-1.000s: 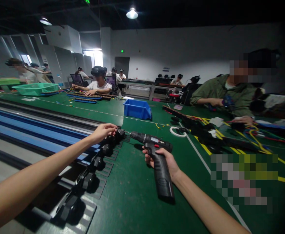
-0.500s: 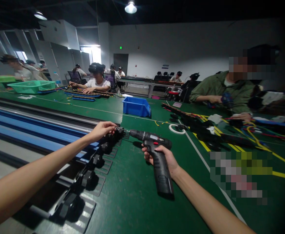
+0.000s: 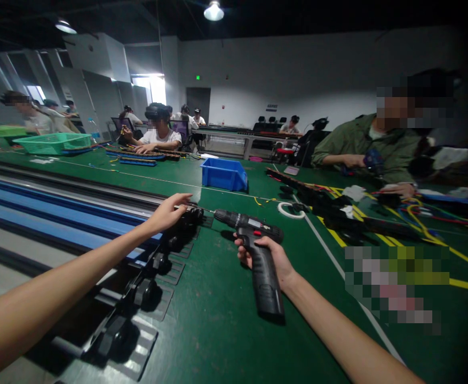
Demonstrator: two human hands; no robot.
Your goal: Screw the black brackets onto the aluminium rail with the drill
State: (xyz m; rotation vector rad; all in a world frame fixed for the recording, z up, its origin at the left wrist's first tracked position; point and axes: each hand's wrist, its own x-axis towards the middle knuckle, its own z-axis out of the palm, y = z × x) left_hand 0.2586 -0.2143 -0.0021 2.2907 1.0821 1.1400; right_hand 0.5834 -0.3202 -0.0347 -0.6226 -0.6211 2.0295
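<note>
My right hand (image 3: 271,257) is wrapped round the handle of a black cordless drill (image 3: 263,277). The drill points left, and its long thin bit (image 3: 206,210) reaches to the black fittings (image 3: 196,214) at the end of the farthest rail. Just behind the bit's tip is my left hand (image 3: 172,212), over the rail end, its fingers loose and apart. Whether a fingertip touches the bit or a screw there is too small to tell. Blue and black rails (image 3: 57,205) lie under my left forearm, with black knobs (image 3: 145,294) and slotted plates along their ends.
A blue bin (image 3: 223,175) stands beyond the drill, with a white ring (image 3: 291,210) to its right. Cables and dark strips (image 3: 338,205) spread across the right side, near a co-worker in a green jacket (image 3: 346,141). A green basket (image 3: 52,143) sits back left.
My left hand's fingers have loosened from a pinch near the bit's tip and lifted apart slightly. The drill in my right hand has barely moved.
</note>
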